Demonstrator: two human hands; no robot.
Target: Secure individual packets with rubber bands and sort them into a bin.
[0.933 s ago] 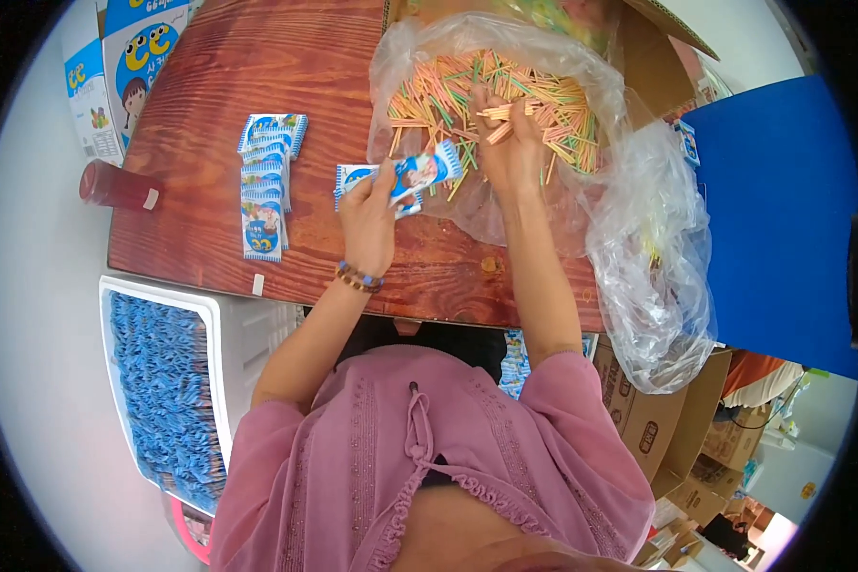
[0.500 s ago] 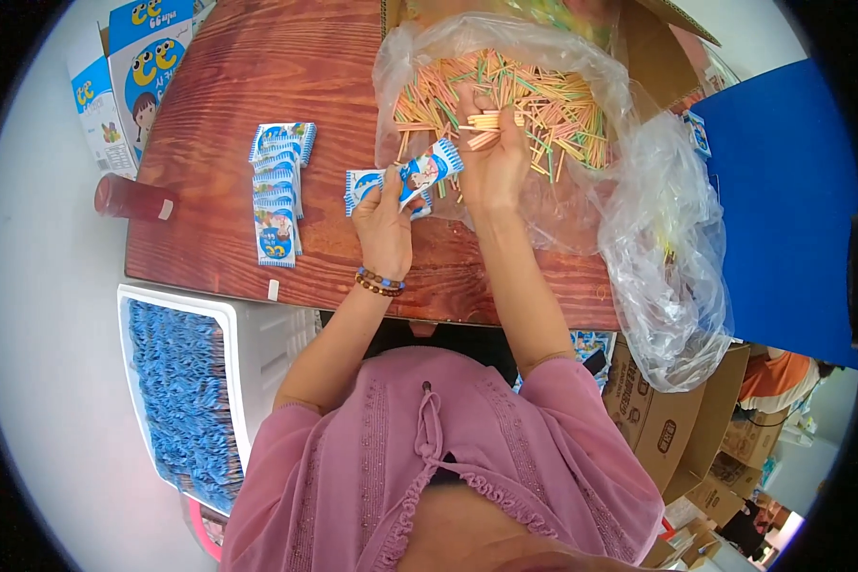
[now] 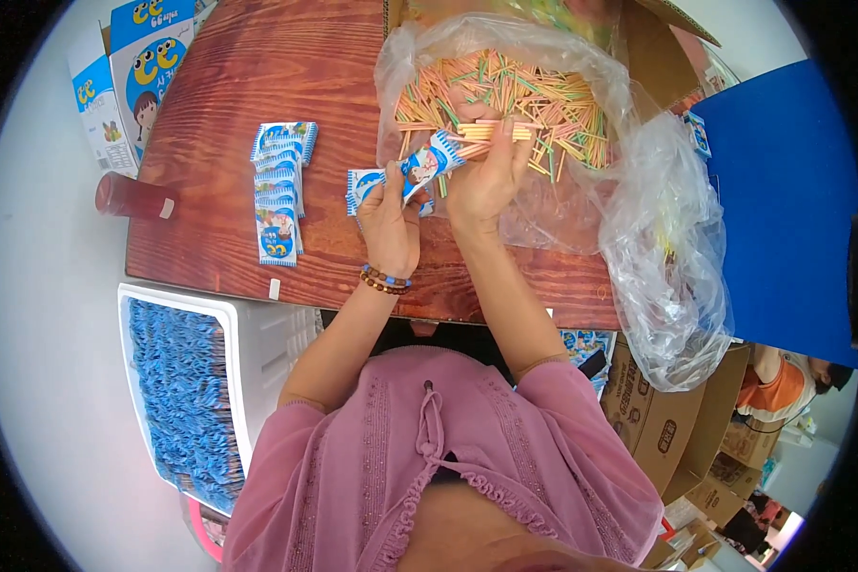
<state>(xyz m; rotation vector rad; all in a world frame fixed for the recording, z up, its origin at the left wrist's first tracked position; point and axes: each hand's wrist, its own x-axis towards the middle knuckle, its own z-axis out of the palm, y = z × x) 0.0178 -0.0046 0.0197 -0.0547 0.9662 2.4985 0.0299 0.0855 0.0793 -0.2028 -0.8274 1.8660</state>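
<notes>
My left hand [image 3: 389,217] is closed on a small blue-and-white packet [image 3: 427,166], tilted up to the right. Behind that packet lies another blue-and-white packet [image 3: 360,183], partly hidden by the hand. A small bundle of thin pastel candy sticks [image 3: 491,132] is pinched in my right hand [image 3: 484,186], its left ends right at the packet's upper end. I cannot tell whether the sticks are inside the packet. Beyond the hands, a heap of pink, yellow and green sticks [image 3: 567,100] lies on a clear plastic bag [image 3: 405,48].
Left on the wooden table [image 3: 210,86] are overlapping packets [image 3: 276,229] and a reddish jar [image 3: 133,197]. A white bin [image 3: 238,372] of blue packets stands below left. Crumpled plastic [image 3: 663,238], a blue panel [image 3: 782,210] and cardboard boxes [image 3: 658,419] are on the right. Another person [image 3: 782,386] is partly visible.
My right hand has brought the stick bundle left and turned it toward the packet, so its ends now meet the packet's upper end. The left hand has barely moved.
</notes>
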